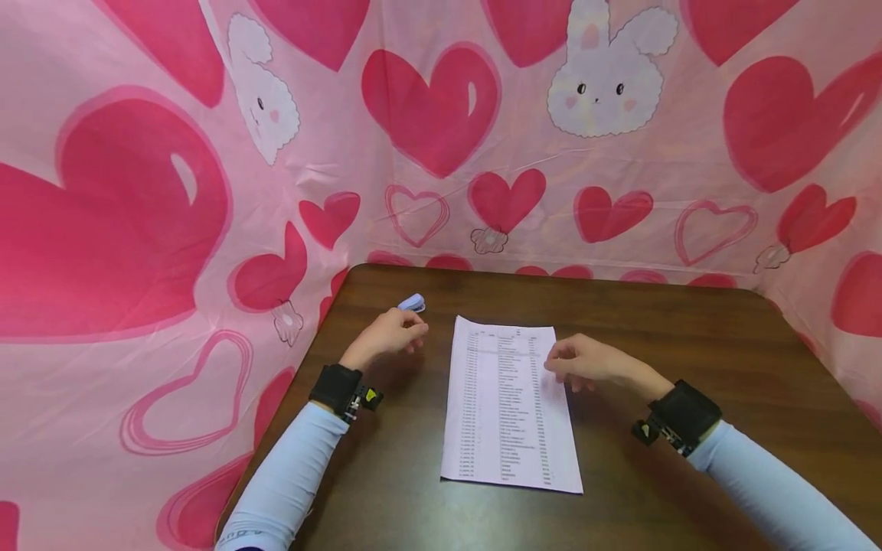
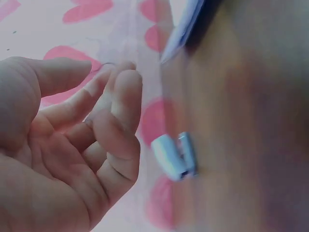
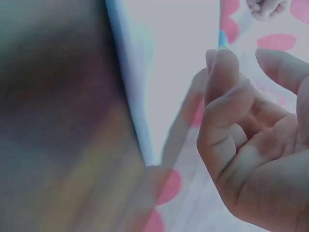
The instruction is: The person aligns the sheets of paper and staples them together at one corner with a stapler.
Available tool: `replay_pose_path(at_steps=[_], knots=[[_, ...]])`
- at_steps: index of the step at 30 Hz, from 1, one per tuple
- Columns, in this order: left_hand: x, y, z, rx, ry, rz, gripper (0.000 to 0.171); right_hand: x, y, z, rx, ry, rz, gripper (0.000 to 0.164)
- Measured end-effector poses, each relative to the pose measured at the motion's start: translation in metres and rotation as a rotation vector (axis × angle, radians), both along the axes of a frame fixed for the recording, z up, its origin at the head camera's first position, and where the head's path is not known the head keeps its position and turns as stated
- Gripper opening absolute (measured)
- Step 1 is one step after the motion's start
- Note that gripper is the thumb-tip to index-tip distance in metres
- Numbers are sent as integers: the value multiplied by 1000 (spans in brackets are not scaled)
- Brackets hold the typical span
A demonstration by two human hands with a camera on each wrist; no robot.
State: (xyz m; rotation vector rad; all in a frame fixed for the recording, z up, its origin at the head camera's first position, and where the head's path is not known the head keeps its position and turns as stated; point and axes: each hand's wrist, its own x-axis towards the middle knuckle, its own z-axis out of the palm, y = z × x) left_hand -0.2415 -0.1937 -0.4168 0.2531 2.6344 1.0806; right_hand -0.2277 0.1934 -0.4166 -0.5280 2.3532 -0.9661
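Observation:
Sheets of printed paper [image 1: 510,405], covered in rows of text, lie flat on the dark wooden table, long side toward me. My left hand [image 1: 391,334] hovers left of the paper, fingers loosely bent and holding nothing. Just beyond it sits a small pale blue stapler [image 1: 413,303], its two arms parted in the left wrist view, apart from the fingers. Above the paper's right edge hangs my right hand [image 1: 584,361], also loosely curled with nothing in it. In the right wrist view its thumb and fingertips are apart, and the paper [image 3: 164,58] shows beside them.
The brown table [image 1: 661,337] reaches back to a pink curtain [image 1: 420,161] printed with hearts and rabbits, which hangs along the far side and both sides. Black straps with small cameras [image 1: 682,417] sit on both wrists, over pale sleeves.

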Motion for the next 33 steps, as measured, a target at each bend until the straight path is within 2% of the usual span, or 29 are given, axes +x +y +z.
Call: replay_pose_path(at_steps=[4,8,12,16,20,23,28,33], knots=[[-9,-4,15,-154,157,-34,27,-15,-20,11,-4,48,54,33],[-20,-7,27,-285,233,-36,28,-28,-40,20,-7,89,74,28],[-32,-12,34,-341,218,-29,32,-44,-68,26,5,126,100,21],[-46,-18,35,-390,194,-32,33,-68,-99,29,-5,168,146,22],[-61,-24,37,-424,165,-48,35,-88,-128,30,-5,211,134,22],[-71,-31,41,-450,168,-41,37,-98,-149,31,37,272,123,21],[-82,-36,44,-499,154,-52,39,-115,-178,27,154,391,174,26],[-88,-35,42,-488,132,-43,38,-126,-196,24,193,404,145,25]])
